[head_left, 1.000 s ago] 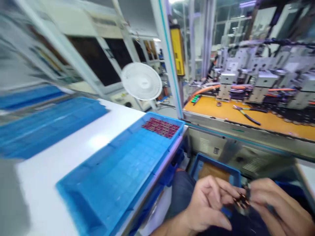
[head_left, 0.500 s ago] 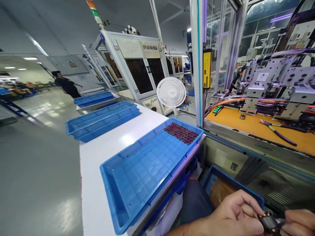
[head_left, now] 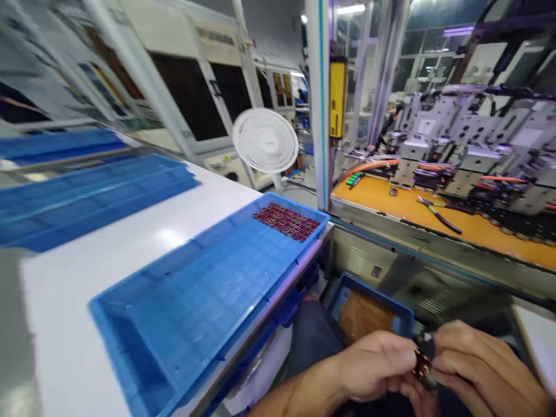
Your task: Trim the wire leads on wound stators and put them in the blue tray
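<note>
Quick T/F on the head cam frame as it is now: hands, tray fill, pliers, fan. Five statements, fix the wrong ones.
1. The left hand and right hand meet at a small dark part with coppery bits. True.
2. The long blue tray is full from end to end. False: dark red pieces cover only its far end.
3. The pliers lie on the orange worktop. True.
4. The fan is black. False: it is white.
5. The left hand is inside the long blue tray. False: it is outside, to the tray's right.
</note>
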### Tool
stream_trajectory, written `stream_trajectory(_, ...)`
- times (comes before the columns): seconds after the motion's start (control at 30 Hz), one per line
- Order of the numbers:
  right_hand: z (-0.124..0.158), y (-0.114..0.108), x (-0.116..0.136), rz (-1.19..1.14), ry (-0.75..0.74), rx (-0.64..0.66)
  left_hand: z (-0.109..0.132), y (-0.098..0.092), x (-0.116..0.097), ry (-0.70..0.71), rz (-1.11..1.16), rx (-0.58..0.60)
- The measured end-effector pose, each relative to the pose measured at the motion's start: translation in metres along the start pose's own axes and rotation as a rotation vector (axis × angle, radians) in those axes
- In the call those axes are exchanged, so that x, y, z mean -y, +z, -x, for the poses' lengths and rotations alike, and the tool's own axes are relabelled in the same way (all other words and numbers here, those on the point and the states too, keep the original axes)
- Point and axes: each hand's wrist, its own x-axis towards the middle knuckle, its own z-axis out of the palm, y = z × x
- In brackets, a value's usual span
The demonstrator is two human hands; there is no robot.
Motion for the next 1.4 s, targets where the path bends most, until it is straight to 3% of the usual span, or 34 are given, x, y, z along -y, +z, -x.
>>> stream_trajectory(0.2,-0.01,-0.01,0.006,0.015,0.084,0.066,0.009,0.01,-0.015,0.108,0.015,-0.068)
stream_trajectory(0.33,-0.009,-0.01,0.006,0.041,0.204,0.055,0.01,0.02,-0.024,0.307,-0.086,-0.158)
stream_trajectory(0.43,-0.012,-0.011,0.006,-0.041,0.209,0.062,0.01,0.023,-0.028,0.403,-0.022,-0.16)
stream_trajectory(0.53,-0.017,-0.013,0.004,-0.105,0.112,0.065,0.009,0.022,-0.03,0.299,0.045,-0.19)
stream_trajectory(0.67,-0.019,-0.015,0.0,-0.148,0.02,0.067,0.008,0.018,-0.025,-0.013,-0.006,-0.01)
stream_trajectory(0.77,-0.018,-0.017,-0.001,-0.143,0.019,0.062,0.01,0.016,-0.023,-0.056,-0.02,0.045)
stream_trajectory(0.93,-0.012,-0.013,0.0,-0.16,0.111,-0.018,0.015,0.02,-0.028,0.168,-0.21,-0.155)
stream_trajectory(1.1,-0.006,0.0,0.003,-0.235,0.305,-0.167,0.015,0.019,-0.028,0.391,-0.412,-0.308)
stream_trajectory(1.23,-0.003,0.006,0.005,-0.351,0.371,-0.266,0.015,0.016,-0.027,0.448,-0.463,-0.351)
stream_trajectory(1.4,0.0,0.012,0.006,-0.414,0.418,-0.301,0.014,0.011,-0.022,0.525,-0.581,-0.469)
